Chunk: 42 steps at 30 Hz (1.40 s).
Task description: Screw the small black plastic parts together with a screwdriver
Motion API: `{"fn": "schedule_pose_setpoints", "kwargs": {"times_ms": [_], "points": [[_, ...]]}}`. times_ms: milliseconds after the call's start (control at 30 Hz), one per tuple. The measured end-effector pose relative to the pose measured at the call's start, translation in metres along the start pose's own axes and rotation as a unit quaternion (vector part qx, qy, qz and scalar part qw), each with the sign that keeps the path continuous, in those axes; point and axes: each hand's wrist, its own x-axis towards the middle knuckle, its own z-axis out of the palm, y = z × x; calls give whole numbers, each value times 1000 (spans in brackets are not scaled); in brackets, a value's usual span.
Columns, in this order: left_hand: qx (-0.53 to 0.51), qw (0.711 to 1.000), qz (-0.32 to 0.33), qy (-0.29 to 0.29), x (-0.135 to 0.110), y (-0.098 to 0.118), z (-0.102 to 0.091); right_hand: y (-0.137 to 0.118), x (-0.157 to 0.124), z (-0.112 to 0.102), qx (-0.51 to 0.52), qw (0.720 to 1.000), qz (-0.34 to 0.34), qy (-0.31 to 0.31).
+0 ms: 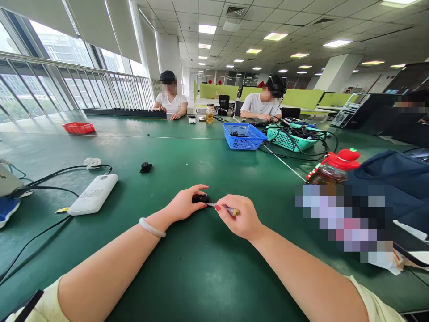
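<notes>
hands well inside table edges

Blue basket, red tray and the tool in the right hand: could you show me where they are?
Blue basket [245,143], head view: front wall.
Red tray [80,130], head view: front wall.
Tool [232,210], head view: handle.

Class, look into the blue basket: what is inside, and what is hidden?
Inside the blue basket, small dark pieces show, too indistinct to identify. The basket's near wall largely covers whatever lies lower down.
</notes>
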Motion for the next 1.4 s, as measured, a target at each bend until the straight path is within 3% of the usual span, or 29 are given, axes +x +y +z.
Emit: {"fn": "schedule_pose_setpoints", "kwargs": {"times_ms": [433,533,700,867,1000,1133,1400], "points": [[45,999,3,-3,-1,4,-1,-4,1,2,-17,999,-37,28],[42,999,2,-1,-1,4,-1,-4,-1,9,-55,995,-85,2],[39,999,0,4,-2,6,-1,-7,-6,26,-107,978,-148,-100],[41,999,8,4,-3,5,-2,-7,-2,22,-140,972,-167,-93],[32,999,14,2,-2,4,-2,2,2,7,-114,984,-120,-68],[25,1000,14,-6,-2,2,-1,12,2,1,-18,999,-6,-42],[30,1000,2,-4,-2,4,-2,17,2,4,85,986,134,46]]}}
